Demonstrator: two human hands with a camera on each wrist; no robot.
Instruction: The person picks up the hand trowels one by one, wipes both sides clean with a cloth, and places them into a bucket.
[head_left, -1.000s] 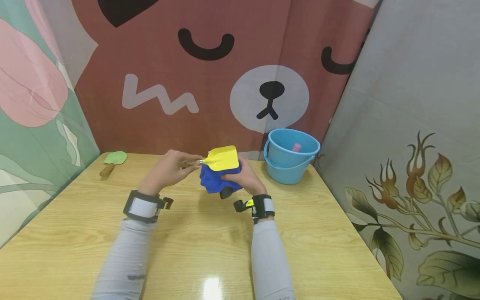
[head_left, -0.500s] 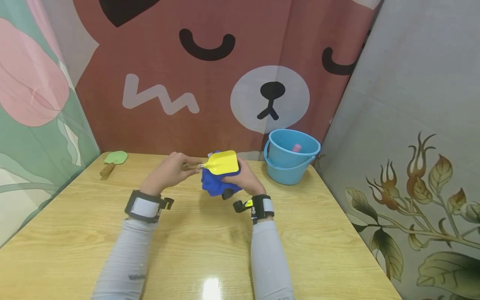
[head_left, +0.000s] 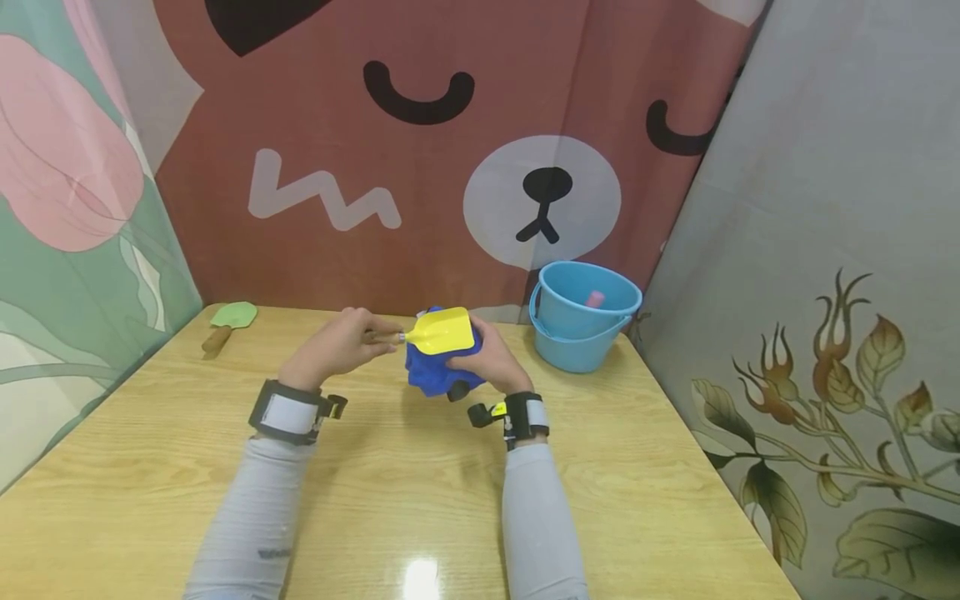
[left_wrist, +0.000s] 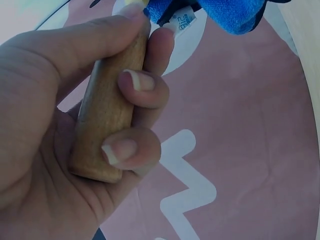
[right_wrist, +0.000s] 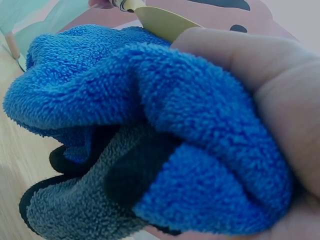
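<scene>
My left hand (head_left: 333,346) grips the wooden handle (left_wrist: 107,120) of a small shovel, its fingers curled round the wood. The shovel's flat yellow blade (head_left: 442,331) points right and lies over a bunched blue terry cloth (head_left: 427,372). That cloth is held in my right hand (head_left: 492,358), thumb on the near side. Seen from the right wrist, the cloth (right_wrist: 200,95) has grey parts with black edging, and the blade (right_wrist: 165,21) shows just behind it. A white label (left_wrist: 182,20) hangs from the cloth in the left wrist view.
A blue bucket (head_left: 573,350) with a pink object (head_left: 595,299) inside stands at the back right of the wooden table (head_left: 390,500). At the back left lies a green-bladed shovel (head_left: 234,314). A bear-patterned curtain (head_left: 337,267) hangs behind the table.
The yellow blade has come slightly lower over the cloth, and the left hand has dropped a little with it. The right hand keeps its hold on the cloth. Bucket and green-bladed shovel stay put.
</scene>
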